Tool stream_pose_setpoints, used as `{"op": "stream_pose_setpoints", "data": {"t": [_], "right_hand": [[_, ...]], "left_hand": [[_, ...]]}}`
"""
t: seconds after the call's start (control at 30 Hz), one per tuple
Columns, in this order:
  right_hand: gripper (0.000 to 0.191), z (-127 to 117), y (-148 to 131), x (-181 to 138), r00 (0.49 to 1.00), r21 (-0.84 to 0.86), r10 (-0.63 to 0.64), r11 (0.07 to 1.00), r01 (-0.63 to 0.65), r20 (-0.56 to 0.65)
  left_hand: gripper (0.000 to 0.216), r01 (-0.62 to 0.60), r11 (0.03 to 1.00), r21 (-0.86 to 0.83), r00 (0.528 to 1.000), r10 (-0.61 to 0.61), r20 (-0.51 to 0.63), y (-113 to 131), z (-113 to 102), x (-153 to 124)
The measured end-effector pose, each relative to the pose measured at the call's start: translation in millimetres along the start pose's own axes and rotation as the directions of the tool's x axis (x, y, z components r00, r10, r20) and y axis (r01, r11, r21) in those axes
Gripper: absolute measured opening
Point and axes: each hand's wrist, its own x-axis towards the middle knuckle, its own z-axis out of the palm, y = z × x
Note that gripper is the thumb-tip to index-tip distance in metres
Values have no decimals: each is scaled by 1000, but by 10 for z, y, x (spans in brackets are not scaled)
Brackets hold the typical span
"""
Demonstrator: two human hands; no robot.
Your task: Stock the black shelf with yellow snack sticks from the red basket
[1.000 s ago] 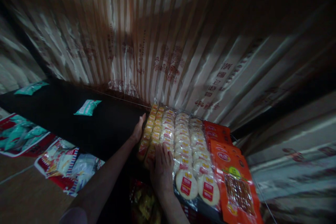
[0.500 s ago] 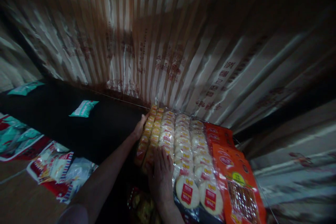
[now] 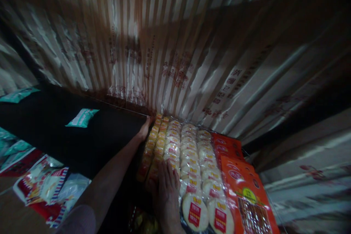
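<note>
Head view, lower centre: right hand laid flat, fingers apart, on near end of yellow snack-pack row. Farther up, left hand unclenched, pressed against far end by striped wall. Probably light, slippery film over brittle contents; best squeezed end to end. Long axis pointing from lower centre toward wall.

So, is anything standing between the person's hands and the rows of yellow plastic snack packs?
Nothing visible does. The left hand touches the far end of the rows of yellow plastic snack packs, and the right hand lies flat on their near end.
</note>
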Motion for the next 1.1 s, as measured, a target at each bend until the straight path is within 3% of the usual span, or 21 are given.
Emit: {"op": "stream_pose_setpoints", "data": {"t": [0.13, 0.33, 0.5, 0.6, 0.77, 0.87, 0.97, 1.1], "right_hand": [[53, 12, 0, 7, 1000, -24, -5, 1000, 5, -6], [52, 25, -16, 8, 1000, -8, 6, 1000, -6, -6], [51, -6, -45, 14, 1000, 15, 16, 1000, -16, 9], [48, -11, -70, 18, 1000, 21, 16, 1000, -16, 5], [46, -51, -138, 45, 998, 45, 55, 998, -54, -15], [48, -103, -187, 51, 996, 61, 87, 994, -88, 23], [48, -167, -231, 20, 992, 73, 114, 990, -117, 48], [42, -306, -290, -103, 992, 86, 120, 989, -124, 48]], "left_hand": [[62, 25, 997, -77, 995, -18, 95, -30, 60, -33], [58, 49, 986, -161, 997, -37, 73, -62, 102, -47], [55, 13, 997, -80, 991, -24, -134, 29, -15, -104], [59, -16, 999, -27, 980, 10, -197, 65, -154, -247], [63, -72, 997, 32, 944, 78, -320, 43, -358, -708], [65, -131, 986, 99, 887, 161, -432, 0, -371, -1074], [61, -230, 952, 204, 832, 301, -466, -66, -263, -1505], [53, -239, 917, 320, 825, 365, -430, -189, 10, -2136]]}}
